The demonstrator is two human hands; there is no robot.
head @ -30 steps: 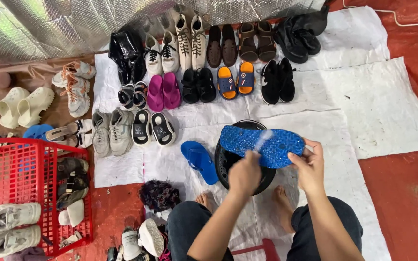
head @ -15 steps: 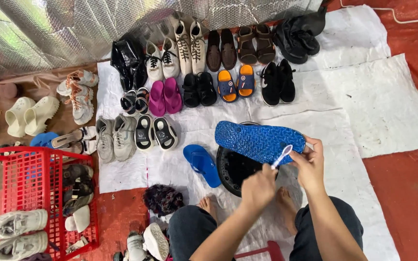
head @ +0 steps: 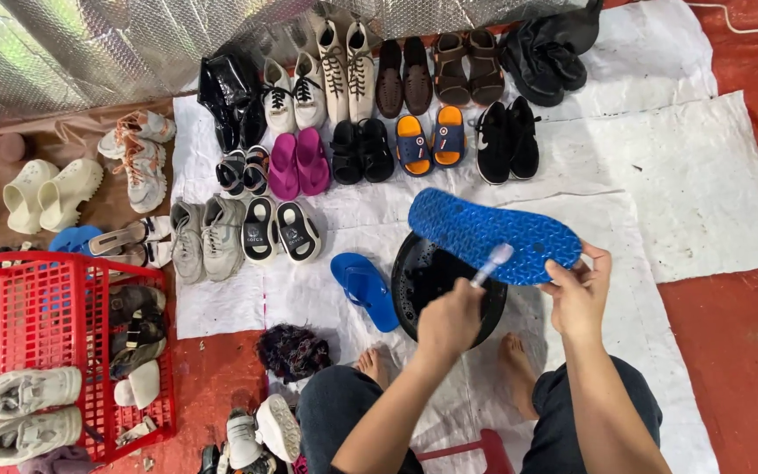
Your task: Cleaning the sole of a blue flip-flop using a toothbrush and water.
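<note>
My right hand (head: 577, 293) grips the heel end of a blue flip-flop (head: 489, 233), held sole-up and tilted over a black basin (head: 414, 279). In my left hand (head: 449, 320) is a small white-headed brush (head: 491, 262), its bristles touching the patterned sole near the heel. The matching blue flip-flop (head: 363, 288) lies on the white sheet just left of the basin. My bare feet rest on either side of the basin's near rim.
Rows of shoes, sandals and slides cover the white sheet (head: 686, 193) beyond the basin. A red plastic basket (head: 41, 338) with shoes stands at the left. A dark rag (head: 293, 351) lies by my left knee. Red floor runs along the right.
The brush has moved from the sole's middle, past the heel edge, and back onto the sole near the heel. The flip-flop has tilted a little; the view has shifted slightly.
</note>
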